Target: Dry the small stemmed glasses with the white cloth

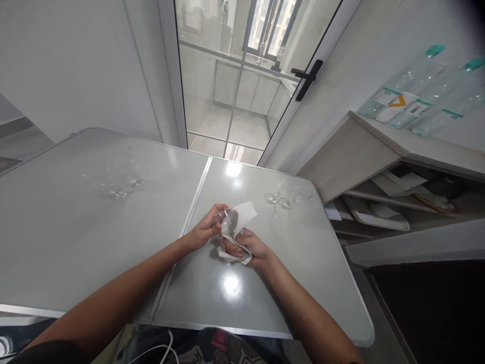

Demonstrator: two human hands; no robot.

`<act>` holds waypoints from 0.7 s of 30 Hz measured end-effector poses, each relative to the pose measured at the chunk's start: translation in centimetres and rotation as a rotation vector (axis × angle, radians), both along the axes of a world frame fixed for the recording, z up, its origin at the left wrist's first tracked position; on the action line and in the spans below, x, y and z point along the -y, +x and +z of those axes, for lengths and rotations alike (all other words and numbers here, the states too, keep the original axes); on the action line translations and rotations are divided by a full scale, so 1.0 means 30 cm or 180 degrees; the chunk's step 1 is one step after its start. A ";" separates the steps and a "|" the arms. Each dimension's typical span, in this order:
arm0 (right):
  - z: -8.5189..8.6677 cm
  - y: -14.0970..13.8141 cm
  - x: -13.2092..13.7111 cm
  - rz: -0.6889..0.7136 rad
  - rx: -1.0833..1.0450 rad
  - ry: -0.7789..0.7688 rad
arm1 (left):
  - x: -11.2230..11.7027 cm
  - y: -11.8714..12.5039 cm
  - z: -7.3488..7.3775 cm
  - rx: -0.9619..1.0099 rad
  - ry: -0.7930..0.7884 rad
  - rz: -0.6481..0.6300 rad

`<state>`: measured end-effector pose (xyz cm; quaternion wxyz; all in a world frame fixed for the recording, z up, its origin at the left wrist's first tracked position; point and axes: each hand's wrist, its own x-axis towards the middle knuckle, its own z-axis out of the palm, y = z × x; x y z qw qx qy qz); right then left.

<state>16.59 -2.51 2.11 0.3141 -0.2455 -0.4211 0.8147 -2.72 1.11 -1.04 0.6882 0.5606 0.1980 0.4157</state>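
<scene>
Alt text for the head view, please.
Left hand and right hand hold a clear glass and white cloth over a grey table. More glasses sit on it at both sides; a door is beyond, bottles atop a cabinet right.

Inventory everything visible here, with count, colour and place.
Table: one, pale grey, across foreground
Held glass: one, clear, above table
Cloth: one, white, against held glass
Left-side glassware: at least two, clear, on table
Right-side glassware: two, clear, on table
Glazed door: one, pale-framed, beyond table
Door handle: one, black, on door
Shelf unit: one, greyish, at right
Shelf items: several, mixed, inside shelf unit
Bottles: several, clear with teal caps, atop shelf unit
Cable: one, white, bottom edge
Left hand: one, holding glass
Right hand: one, holding cloth
</scene>
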 end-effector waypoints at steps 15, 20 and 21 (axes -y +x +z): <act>-0.042 -0.014 0.010 -0.1282 0.2461 0.1653 | -0.018 0.017 0.007 0.0518 -0.0166 0.0134; -0.011 -0.016 0.011 -0.0545 0.0647 0.0257 | -0.013 0.001 0.022 0.0654 -0.0355 -0.0094; -0.006 -0.014 0.010 -0.0413 0.0389 0.0123 | -0.013 -0.001 0.025 0.0661 -0.0370 -0.0125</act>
